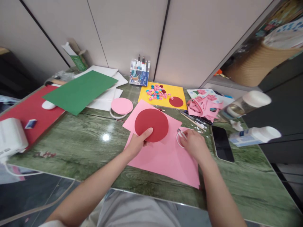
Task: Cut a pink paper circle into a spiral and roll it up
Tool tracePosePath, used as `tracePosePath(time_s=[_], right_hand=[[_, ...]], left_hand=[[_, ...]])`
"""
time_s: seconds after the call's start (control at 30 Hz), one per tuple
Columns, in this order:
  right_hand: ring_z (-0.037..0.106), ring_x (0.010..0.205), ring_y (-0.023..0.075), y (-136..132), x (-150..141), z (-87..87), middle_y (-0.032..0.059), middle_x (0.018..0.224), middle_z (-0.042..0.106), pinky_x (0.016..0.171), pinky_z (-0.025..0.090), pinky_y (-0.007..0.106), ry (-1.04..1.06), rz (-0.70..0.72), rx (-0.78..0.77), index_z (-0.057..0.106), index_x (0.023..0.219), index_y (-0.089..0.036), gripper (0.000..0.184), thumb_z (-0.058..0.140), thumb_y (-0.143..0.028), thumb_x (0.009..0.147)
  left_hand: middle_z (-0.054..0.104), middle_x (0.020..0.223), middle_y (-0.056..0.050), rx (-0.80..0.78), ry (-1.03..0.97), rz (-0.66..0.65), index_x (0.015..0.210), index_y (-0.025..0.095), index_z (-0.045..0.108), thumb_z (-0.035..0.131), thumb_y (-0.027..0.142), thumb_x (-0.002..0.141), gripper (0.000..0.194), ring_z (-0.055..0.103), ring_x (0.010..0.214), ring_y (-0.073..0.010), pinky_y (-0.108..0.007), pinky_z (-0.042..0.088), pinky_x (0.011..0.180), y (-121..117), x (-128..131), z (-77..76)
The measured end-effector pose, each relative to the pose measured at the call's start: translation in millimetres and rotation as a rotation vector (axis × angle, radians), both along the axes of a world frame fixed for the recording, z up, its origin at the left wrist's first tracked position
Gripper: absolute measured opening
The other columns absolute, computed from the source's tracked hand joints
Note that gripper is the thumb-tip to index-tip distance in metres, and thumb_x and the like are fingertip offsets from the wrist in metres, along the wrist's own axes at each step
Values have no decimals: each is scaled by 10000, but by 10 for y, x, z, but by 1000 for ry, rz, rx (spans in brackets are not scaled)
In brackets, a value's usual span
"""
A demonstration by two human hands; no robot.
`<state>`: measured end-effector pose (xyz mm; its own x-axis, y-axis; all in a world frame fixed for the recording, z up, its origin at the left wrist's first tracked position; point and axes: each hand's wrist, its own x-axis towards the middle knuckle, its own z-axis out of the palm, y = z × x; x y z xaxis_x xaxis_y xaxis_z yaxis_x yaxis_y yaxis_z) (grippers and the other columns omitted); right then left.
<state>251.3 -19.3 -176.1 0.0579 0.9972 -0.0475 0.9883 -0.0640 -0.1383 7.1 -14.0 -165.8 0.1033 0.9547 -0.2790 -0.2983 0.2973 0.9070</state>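
Observation:
My left hand point(138, 142) pinches a dark red paper circle point(151, 121), its thumb lying on top and its other fingers mostly hidden underneath. Behind the circle is a pink sheet point(132, 117); whether my left fingers grip that too, I cannot tell. Low on the right, my right hand point(194, 143) is closed on white-handled scissors point(180, 138), the blades pointing away from me and partly out of sight. Below both hands a larger pink sheet point(163, 162) lies on the green table. Pink paper circles point(121, 106) rest to the left.
A yellow sheet point(143, 93) carries small coloured pieces and a smaller red circle point(176, 101). Right of it are pink scraps point(203, 108), a phone point(222, 143) and bottles point(255, 135). Green paper point(81, 90), a white charger point(11, 137) and a marker box point(139, 74) stand farther out.

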Motion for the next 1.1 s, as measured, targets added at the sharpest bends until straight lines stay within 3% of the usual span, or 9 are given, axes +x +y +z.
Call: tracePosePath(time_s=[0.13, 0.23, 0.37, 0.5, 0.6, 0.73, 0.83, 1.0, 1.1], right_hand=[[628, 779, 272, 2, -2, 85, 125, 839, 670, 669, 414, 341, 194, -139, -61, 567, 826, -168, 223, 548, -388, 794], [624, 710, 222, -22, 16, 195, 67, 783, 660, 652, 426, 316, 574, -191, -36, 518, 853, -195, 165, 571, -331, 776], [571, 664, 160, -107, -61, 306, 11, 743, 611, 641, 418, 278, 1215, -84, -8, 493, 896, -213, 173, 595, -311, 796], [471, 635, 151, -216, -193, 338, -10, 678, 517, 618, 361, 283, 1530, 164, -66, 515, 966, -223, 251, 527, -451, 859], [427, 637, 154, -273, -262, 376, -11, 670, 484, 627, 339, 299, 1498, 321, -213, 498, 931, -221, 314, 483, -529, 870], [407, 620, 137, -316, -325, 451, -22, 658, 461, 627, 332, 292, 1350, 306, -353, 434, 851, -213, 281, 456, -487, 908], [387, 595, 126, -336, -355, 467, -34, 637, 443, 601, 323, 280, 1342, 292, -372, 391, 827, -217, 290, 441, -489, 915], [380, 582, 120, -339, -383, 445, -41, 624, 443, 584, 321, 271, 1347, 284, -368, 380, 826, -219, 305, 445, -504, 908], [384, 573, 117, -336, -397, 442, -43, 616, 453, 579, 322, 268, 1321, 273, -339, 385, 823, -218, 314, 452, -515, 901]], left_hand=[[457, 478, 52, 1, -10, 42, 691, 153, 504, 696, 462, 684, 364, 370, 387, -40, -160, 259, 361, 10, 6, 6], [458, 498, 56, 15, -18, 75, 719, 155, 506, 703, 459, 681, 365, 373, 389, -37, -156, 263, 359, 13, 8, 19], [462, 532, 63, 28, -28, 90, 748, 157, 504, 708, 448, 686, 362, 362, 389, -27, -153, 270, 354, 8, 5, 43], [457, 527, 69, 24, -27, 110, 768, 160, 502, 703, 448, 695, 360, 353, 381, -27, -154, 269, 347, 16, 0, 47], [439, 492, 73, 39, -53, 140, 736, 164, 493, 702, 443, 698, 351, 342, 369, -31, -159, 253, 343, 43, -1, 19], [408, 440, 67, 34, -74, 170, 616, 163, 452, 689, 448, 710, 383, 334, 362, -33, -167, 241, 351, 76, -4, -26], [399, 434, 70, 27, -83, 162, 605, 163, 444, 689, 447, 712, 390, 332, 364, -31, -167, 241, 356, 73, -1, -23], [483, 541, 61, -8, -32, 161, 784, 160, 534, 725, 452, 668, 368, 355, 392, -26, -158, 270, 364, 15, 18, 33], [501, 563, 46, 13, 24, 122, 794, 146, 563, 714, 467, 671, 375, 362, 406, -28, -165, 281, 366, -27, 26, 64]])
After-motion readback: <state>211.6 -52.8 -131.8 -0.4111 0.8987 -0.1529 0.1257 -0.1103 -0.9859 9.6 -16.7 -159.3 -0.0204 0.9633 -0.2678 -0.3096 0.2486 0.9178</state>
